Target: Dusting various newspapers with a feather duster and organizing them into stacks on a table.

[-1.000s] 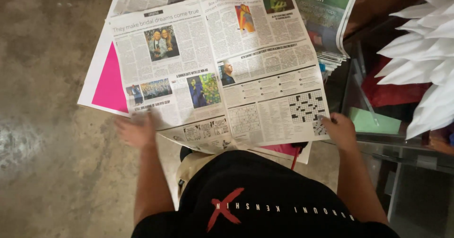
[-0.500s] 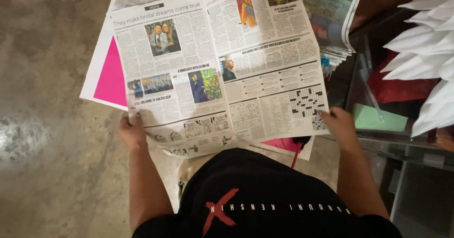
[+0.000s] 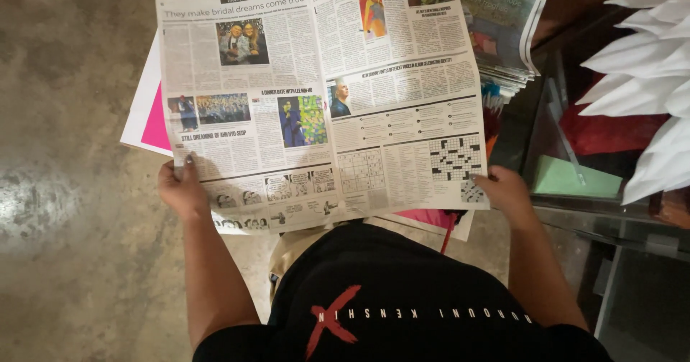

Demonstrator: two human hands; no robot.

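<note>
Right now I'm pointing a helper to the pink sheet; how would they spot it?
Start at the open newspaper held by both hands. Look past its left edge, over the concrete floor. The pink sheet peeks out there: plain bright pink, white-bordered, unprinted.

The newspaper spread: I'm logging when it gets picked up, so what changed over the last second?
Both hands closed on the newspaper spread: the left hand moved in from flat on the floor-side edge to grip the lower left edge, the right hand gripped the lower right corner, and the near edge came up. The pink sheet beneath and the newspaper stack stayed put.
</note>
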